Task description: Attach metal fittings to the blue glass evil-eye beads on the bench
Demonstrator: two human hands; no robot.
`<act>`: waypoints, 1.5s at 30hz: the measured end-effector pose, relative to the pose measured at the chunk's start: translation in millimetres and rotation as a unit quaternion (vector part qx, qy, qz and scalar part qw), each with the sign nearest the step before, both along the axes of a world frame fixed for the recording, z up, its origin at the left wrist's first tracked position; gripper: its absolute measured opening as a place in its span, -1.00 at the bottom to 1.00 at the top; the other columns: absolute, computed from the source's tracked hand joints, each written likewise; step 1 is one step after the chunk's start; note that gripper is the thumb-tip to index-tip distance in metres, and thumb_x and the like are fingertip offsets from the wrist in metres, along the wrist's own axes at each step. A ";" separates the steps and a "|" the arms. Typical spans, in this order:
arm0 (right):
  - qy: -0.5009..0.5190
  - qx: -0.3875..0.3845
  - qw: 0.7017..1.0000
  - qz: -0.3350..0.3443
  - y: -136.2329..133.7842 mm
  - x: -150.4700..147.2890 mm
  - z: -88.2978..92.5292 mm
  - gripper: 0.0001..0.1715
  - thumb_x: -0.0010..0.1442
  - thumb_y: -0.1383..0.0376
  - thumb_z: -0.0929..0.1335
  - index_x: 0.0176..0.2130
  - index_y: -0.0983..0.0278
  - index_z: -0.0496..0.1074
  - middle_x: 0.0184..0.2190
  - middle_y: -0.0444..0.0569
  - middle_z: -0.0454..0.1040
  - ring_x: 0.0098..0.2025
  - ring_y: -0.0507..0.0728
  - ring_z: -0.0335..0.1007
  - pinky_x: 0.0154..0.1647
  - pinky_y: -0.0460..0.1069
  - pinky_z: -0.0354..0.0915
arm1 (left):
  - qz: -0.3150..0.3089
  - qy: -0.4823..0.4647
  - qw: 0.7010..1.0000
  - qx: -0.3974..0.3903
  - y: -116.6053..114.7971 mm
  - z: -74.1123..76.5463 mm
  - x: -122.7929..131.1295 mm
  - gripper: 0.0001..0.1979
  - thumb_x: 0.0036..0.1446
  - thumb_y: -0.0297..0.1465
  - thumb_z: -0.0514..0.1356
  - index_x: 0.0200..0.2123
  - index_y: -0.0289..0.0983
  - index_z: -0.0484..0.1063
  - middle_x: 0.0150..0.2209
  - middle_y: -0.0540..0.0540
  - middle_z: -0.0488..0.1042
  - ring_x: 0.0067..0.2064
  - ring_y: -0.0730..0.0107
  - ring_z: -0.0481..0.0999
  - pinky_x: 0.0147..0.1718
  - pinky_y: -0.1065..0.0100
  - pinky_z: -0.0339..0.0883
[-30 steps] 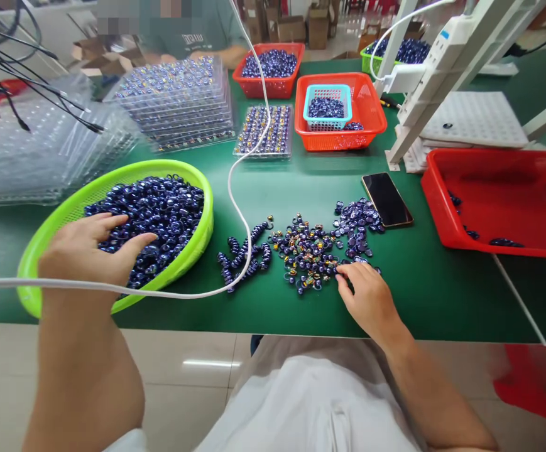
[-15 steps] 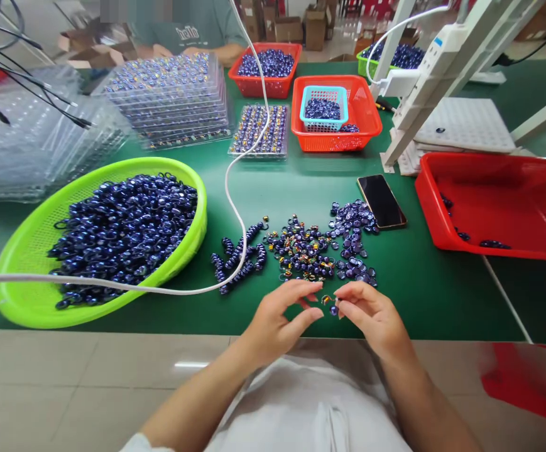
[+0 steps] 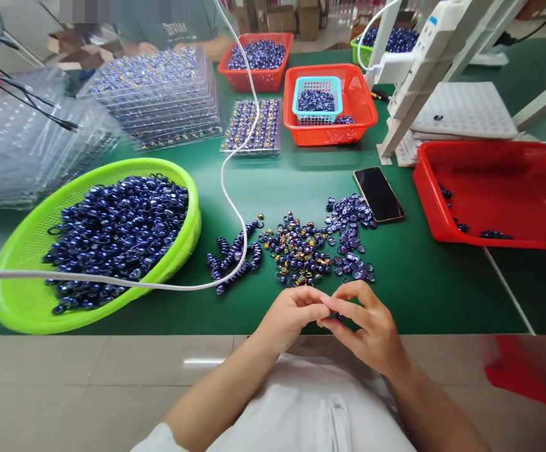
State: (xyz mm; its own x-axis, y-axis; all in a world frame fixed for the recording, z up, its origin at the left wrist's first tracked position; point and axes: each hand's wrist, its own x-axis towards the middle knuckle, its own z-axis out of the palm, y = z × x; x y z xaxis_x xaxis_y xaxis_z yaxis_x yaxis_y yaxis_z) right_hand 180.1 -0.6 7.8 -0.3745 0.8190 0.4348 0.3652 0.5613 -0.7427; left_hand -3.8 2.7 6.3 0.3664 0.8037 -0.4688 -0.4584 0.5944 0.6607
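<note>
My left hand is closed in a pinch, its fingertips meeting those of my right hand above the table's near edge. A small shiny blue piece shows between my right fingers, mostly hidden by them. Whatever the left fingertips pinch is covered. Just beyond the hands lies a loose pile of small blue-and-gold ring-like pieces. To its right are flat dark blue caps. On its left, blue rings are stacked in short rows.
A green basket of blue rings stands left, crossed by a white cable. A phone and a red tray lie right. Behind are filled clear trays, an orange basket and a metal post. Another person sits opposite.
My hands have come together; they were apart, with a blue-and-gold piece at my right fingertips. That piece is now mostly hidden. The camera view has shifted slightly.
</note>
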 end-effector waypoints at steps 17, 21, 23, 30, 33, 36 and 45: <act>-0.014 0.009 1.000 0.001 -11.2 -4.5 -13.4 -0.58 0.19 0.58 0.33 -0.03 0.20 0.38 -0.19 -0.01 0.51 -0.15 0.15 0.45 -0.11 0.11 0.36 | 0.042 0.098 0.994 0.006 -15.1 7.6 -1.1 -0.56 -0.31 -0.40 0.56 -0.36 -0.34 0.45 -0.45 -0.03 0.61 -0.41 0.48 0.55 -0.36 0.45 0.39; -0.021 0.023 0.999 0.027 -11.1 -7.3 -10.7 -0.60 0.18 0.58 0.34 -0.05 0.22 0.39 -0.17 0.02 0.49 -0.10 0.17 0.44 -0.09 0.13 0.37 | 0.038 0.116 0.992 0.011 -23.4 0.5 -5.6 -0.55 -0.26 -0.36 0.55 -0.33 -0.31 0.42 -0.40 -0.06 0.62 -0.37 0.42 0.58 -0.33 0.41 0.42; -0.018 0.026 0.999 0.036 -10.7 -10.1 -9.9 -0.62 0.17 0.58 0.34 -0.07 0.22 0.39 -0.18 0.03 0.48 -0.09 0.18 0.43 -0.09 0.13 0.38 | 0.028 0.137 0.990 0.034 -27.6 0.3 -9.1 -0.58 -0.21 -0.35 0.53 -0.33 -0.30 0.42 -0.37 -0.08 0.63 -0.33 0.38 0.60 -0.29 0.37 0.45; -0.015 -0.022 0.999 0.024 -8.6 -5.2 -11.1 -0.73 0.20 0.55 0.30 -0.16 0.23 0.33 -0.19 0.03 0.45 -0.09 0.19 0.42 -0.08 0.13 0.37 | 0.023 0.468 0.830 0.302 -18.5 3.7 -55.8 -0.85 0.13 -0.38 0.34 -0.21 -0.26 0.55 -0.28 -0.12 0.60 -0.25 0.27 0.58 -0.21 0.26 0.47; -0.015 -0.041 0.999 0.013 -8.1 0.0 -12.3 -0.76 0.22 0.54 0.30 -0.18 0.23 0.32 -0.20 0.03 0.44 -0.08 0.18 0.41 -0.06 0.13 0.36 | 0.078 0.650 0.638 0.405 0.7 -6.0 -87.4 -0.83 0.18 -0.43 0.28 -0.13 -0.26 0.54 -0.16 -0.20 0.58 -0.09 0.12 0.52 -0.05 0.10 0.42; -0.010 -0.047 0.999 0.014 -8.5 -1.8 -12.4 -0.76 0.22 0.53 0.29 -0.18 0.22 0.32 -0.21 0.01 0.44 -0.10 0.17 0.41 -0.06 0.12 0.36 | 0.049 0.724 0.535 0.433 18.1 -14.8 -107.1 -0.82 0.16 -0.47 0.29 -0.13 -0.30 0.53 -0.19 -0.22 0.58 -0.09 0.04 0.49 -0.03 0.03 0.41; -0.007 -0.039 0.999 0.004 -7.9 -7.6 -12.4 -0.77 0.21 0.53 0.29 -0.19 0.21 0.32 -0.24 0.00 0.46 -0.13 0.16 0.43 -0.07 0.11 0.38 | -0.051 0.727 0.519 0.448 22.8 -12.7 -110.3 -0.82 0.19 -0.55 0.17 -0.17 -0.33 0.53 -0.26 -0.20 0.57 -0.17 0.11 0.49 -0.12 0.10 0.44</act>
State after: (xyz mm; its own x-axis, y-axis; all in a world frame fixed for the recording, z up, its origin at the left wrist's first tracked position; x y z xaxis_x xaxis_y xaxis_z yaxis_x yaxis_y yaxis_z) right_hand 172.5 -8.4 -4.6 -0.3871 0.8466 0.3651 0.3707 0.5055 -0.7791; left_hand -114.1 25.5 -6.3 0.2113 0.9490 0.2342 0.9141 -0.2767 0.2965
